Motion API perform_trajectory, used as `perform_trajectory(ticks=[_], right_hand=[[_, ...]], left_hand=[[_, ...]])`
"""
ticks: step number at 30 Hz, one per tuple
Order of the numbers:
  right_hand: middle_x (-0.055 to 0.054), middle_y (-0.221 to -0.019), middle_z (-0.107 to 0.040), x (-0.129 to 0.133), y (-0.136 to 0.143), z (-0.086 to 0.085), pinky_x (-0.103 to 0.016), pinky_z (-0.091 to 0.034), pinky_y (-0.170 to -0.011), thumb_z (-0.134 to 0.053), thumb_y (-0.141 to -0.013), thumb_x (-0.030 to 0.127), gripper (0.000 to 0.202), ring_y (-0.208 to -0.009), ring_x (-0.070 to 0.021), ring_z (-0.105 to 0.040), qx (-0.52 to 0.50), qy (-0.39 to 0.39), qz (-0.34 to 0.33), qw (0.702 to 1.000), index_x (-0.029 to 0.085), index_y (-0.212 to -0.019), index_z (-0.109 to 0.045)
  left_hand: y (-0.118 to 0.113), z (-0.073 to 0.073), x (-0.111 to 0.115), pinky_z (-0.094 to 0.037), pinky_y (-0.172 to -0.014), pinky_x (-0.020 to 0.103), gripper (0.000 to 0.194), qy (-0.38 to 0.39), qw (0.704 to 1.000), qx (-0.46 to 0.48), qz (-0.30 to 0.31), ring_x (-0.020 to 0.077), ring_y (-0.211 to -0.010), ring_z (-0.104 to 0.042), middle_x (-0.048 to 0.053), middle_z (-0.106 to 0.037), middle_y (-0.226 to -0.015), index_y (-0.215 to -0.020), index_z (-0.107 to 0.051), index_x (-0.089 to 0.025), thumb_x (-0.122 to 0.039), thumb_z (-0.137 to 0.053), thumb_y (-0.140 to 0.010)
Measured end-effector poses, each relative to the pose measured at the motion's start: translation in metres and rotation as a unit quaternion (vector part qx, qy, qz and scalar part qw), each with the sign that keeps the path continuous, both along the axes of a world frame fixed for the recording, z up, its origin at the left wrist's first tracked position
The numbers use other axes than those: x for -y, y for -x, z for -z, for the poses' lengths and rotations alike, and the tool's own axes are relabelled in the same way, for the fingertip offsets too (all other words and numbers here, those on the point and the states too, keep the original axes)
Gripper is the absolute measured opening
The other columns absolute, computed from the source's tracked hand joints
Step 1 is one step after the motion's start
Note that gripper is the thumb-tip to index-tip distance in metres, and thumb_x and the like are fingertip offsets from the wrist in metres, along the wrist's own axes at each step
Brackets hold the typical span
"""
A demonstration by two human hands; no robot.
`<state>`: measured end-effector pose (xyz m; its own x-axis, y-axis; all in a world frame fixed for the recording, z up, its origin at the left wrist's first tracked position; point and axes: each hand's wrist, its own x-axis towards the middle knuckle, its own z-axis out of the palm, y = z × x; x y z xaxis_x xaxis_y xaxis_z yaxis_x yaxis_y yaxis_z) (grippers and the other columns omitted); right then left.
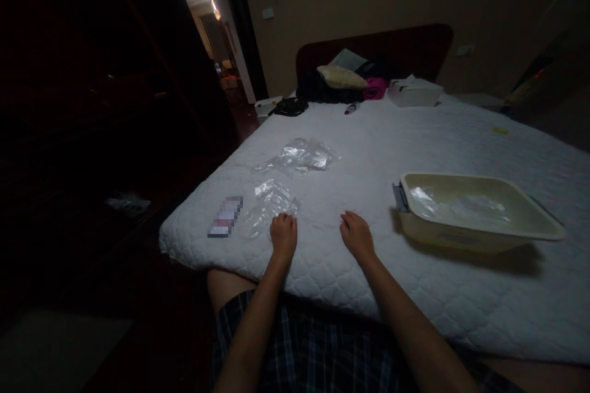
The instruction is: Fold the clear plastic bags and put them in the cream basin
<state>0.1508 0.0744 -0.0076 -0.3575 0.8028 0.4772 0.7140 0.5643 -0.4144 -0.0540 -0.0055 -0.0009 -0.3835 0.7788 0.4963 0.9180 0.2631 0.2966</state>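
My left hand (283,235) rests on the white quilted mattress at the near edge of a crumpled clear plastic bag (271,196). Its fingers are curled in, and what they hold, if anything, is hidden. To its right, my right hand (357,236) lies on the bedding with fingers loosely bent and a little apart, nothing visible in it. Farther back is more crumpled clear plastic (308,155). A cream plastic tub (461,234) with grey handles stands right of my hands, with clear plastic inside. Left of the near bag lies a blurred-out phone-like rectangle (225,217).
Toward the dark headboard (415,49) are a pale cushion (342,77), a pink cloth (375,89), a white box (415,92) and a black item (290,107). A small yellow object (500,131) lies at the right. The mattress (332,270) ends just before my lap.
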Motion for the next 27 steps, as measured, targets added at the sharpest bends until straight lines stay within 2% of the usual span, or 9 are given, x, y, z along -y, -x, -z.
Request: perform_trajectory(ticks=[5, 9, 11, 15, 18, 20, 23, 25, 27], right_hand=[[-0.011, -0.113, -0.059, 0.0, 0.0, 0.0, -0.039, -0.037, -0.095, -0.04, -0.082, 0.019, 0.029, -0.106, -0.0219, -0.052, -0.001, -0.003, 0.002, 1.0, 0.017, -0.103, -0.061], [-0.011, -0.113, -0.059, 0.0, 0.0, 0.001, -0.039, -0.037, -0.095, -0.04, -0.082, 0.019, 0.029, -0.107, -0.0215, -0.052, 0.0, -0.006, 0.006, 1.0, 0.017, -0.102, -0.061], [-0.011, -0.113, -0.06, 0.0, 0.0, 0.002, -0.04, -0.037, -0.095, -0.04, -0.082, 0.018, 0.029, -0.107, -0.0216, -0.052, 0.0, -0.008, 0.007, 1.0, 0.016, -0.102, -0.061], [-0.012, -0.113, -0.06, -0.001, 0.0, 0.003, -0.04, -0.037, -0.095, -0.04, -0.082, 0.018, 0.029, -0.106, -0.0218, -0.053, 0.001, -0.01, 0.003, 1.0, 0.015, -0.102, -0.061], [-0.012, -0.113, -0.059, -0.001, 0.0, 0.002, -0.039, -0.037, -0.095, -0.04, -0.082, 0.018, 0.029, -0.107, -0.022, -0.052, 0.002, -0.007, 0.002, 1.0, 0.015, -0.103, -0.061], [-0.013, -0.113, -0.059, 0.0, 0.0, 0.001, -0.038, -0.036, -0.096, -0.04, -0.082, 0.018, 0.03, -0.107, -0.022, -0.052, 0.002, -0.005, 0.003, 1.0, 0.013, -0.103, -0.061], [-0.013, -0.113, -0.059, 0.001, 0.0, 0.0, -0.037, -0.035, -0.096, -0.039, -0.083, 0.018, 0.03, -0.106, -0.0215, -0.051, -0.003, -0.004, 0.002, 1.0, 0.013, -0.102, -0.061], [-0.013, -0.113, -0.059, 0.0, -0.001, -0.001, -0.037, -0.035, -0.095, -0.039, -0.082, 0.018, 0.029, -0.106, -0.0217, -0.051, -0.01, -0.001, -0.004, 1.0, 0.014, -0.101, -0.06], [-0.013, -0.108, -0.06, -0.001, -0.002, 0.0, -0.036, -0.037, -0.091, -0.042, -0.08, 0.018, 0.028, -0.101, -0.0226, -0.053, -0.022, 0.006, -0.017, 1.0, 0.014, -0.1, -0.06]], left_hand=[[-0.006, -0.008, 0.003, -0.035, -0.078, 0.038, 0.021, 0.021, 0.999, -0.045, -0.004, 0.0253, -0.09, -0.048, 0.012, -0.06, -0.09, -0.082, -0.062, -0.016, -0.018, -0.042, -0.084], [-0.014, -0.019, 0.008, -0.026, -0.089, 0.045, 0.019, 0.009, 0.998, -0.069, -0.001, 0.0298, -0.109, -0.04, 0.013, -0.059, -0.1, -0.086, -0.06, -0.016, -0.012, -0.041, -0.082], [-0.018, -0.024, 0.01, -0.025, -0.09, 0.047, 0.02, 0.011, 0.998, -0.06, 0.009, 0.0301, -0.108, -0.042, 0.014, -0.06, -0.096, -0.088, -0.059, -0.015, -0.011, -0.04, -0.082], [-0.027, -0.037, 0.011, -0.034, -0.079, 0.041, 0.02, 0.009, 0.999, 0.026, 0.047, 0.0253, -0.085, -0.053, 0.013, -0.06, -0.081, -0.083, -0.058, -0.015, -0.017, -0.038, -0.085], [-0.034, -0.052, 0.01, -0.039, -0.071, 0.033, 0.02, -0.046, 0.974, 0.204, 0.083, 0.0196, -0.075, -0.055, 0.009, -0.06, -0.08, -0.083, -0.056, -0.017, -0.028, -0.039, -0.086], [-0.038, -0.066, 0.009, -0.04, -0.06, 0.027, 0.019, -0.065, 0.91, 0.388, 0.128, 0.0149, -0.065, -0.055, 0.005, -0.06, -0.078, -0.08, -0.053, -0.018, -0.034, -0.044, -0.083], [-0.041, -0.083, 0.007, -0.035, -0.044, 0.019, 0.02, -0.052, 0.732, 0.646, 0.21, 0.0099, -0.058, -0.054, 0.003, -0.06, -0.081, -0.078, -0.05, -0.017, -0.037, -0.052, -0.078], [-0.04, -0.088, 0.003, -0.031, -0.04, 0.016, 0.018, -0.05, 0.628, 0.742, 0.231, 0.0081, -0.057, -0.054, 0.001, -0.06, -0.081, -0.078, -0.052, -0.017, -0.034, -0.056, -0.076], [-0.037, -0.083, -0.005, -0.033, -0.04, 0.014, 0.014, -0.063, 0.556, 0.802, 0.209, 0.0066, -0.054, -0.053, 0.0, -0.059, -0.075, -0.076, -0.053, -0.016, -0.029, -0.059, -0.075]])
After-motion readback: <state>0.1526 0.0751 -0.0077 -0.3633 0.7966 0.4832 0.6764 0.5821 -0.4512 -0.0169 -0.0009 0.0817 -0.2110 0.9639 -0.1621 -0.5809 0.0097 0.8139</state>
